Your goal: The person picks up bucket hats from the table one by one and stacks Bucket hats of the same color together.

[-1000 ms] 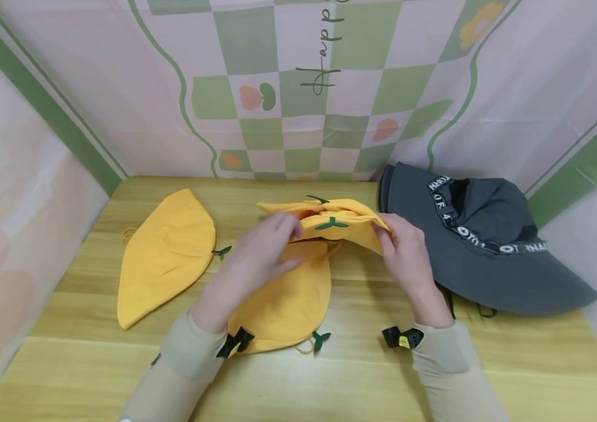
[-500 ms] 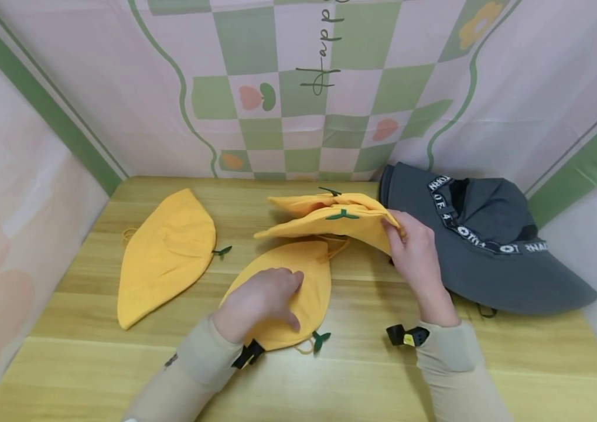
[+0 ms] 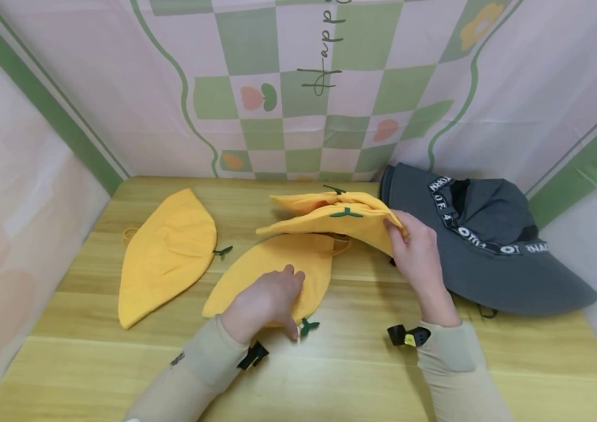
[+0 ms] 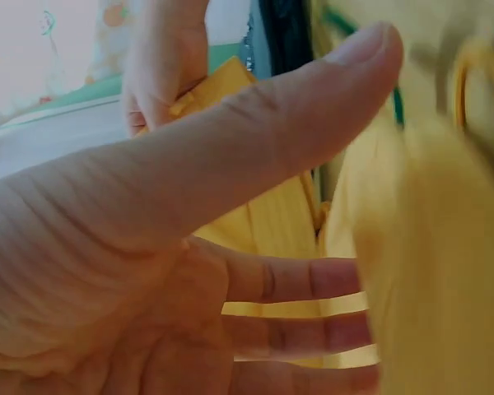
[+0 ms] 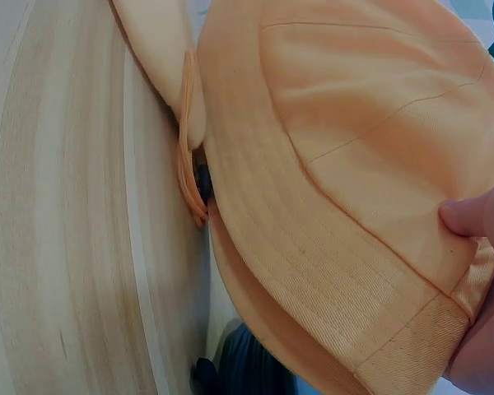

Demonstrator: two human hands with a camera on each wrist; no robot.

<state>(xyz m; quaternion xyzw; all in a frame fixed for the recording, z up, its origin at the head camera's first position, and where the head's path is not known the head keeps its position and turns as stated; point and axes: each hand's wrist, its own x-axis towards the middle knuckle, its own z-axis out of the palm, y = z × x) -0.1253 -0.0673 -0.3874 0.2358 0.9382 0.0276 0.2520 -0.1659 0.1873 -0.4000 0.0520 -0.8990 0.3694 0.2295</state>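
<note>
My right hand (image 3: 418,251) pinches the right end of folded yellow bucket hats (image 3: 324,223), raised above the table; two green sprouts show on them, one behind the other. In the right wrist view, the thumb presses the crown and a stitched brim (image 5: 288,239) faces the camera. Below lies another yellow bucket hat (image 3: 266,258), flat, with a green sprout (image 3: 309,326) at its near edge. Over that hat rests my left hand (image 3: 266,300), its fingers fairly straight and its thumb spread toward the sprout. The left wrist view shows these straight fingers (image 4: 305,329) against yellow cloth.
On the left lies a third flat yellow hat (image 3: 169,258), its sprout pointing right. A large dark grey hat (image 3: 498,281) with a lettered band stands at the right, close to my right hand. Behind the wooden table (image 3: 340,381) hangs a patterned cloth (image 3: 303,135).
My left hand has let go of the raised hats and come down onto the lower hat, whose near edge has shifted up and left. My right hand has moved the raised hats slightly rightward and up.
</note>
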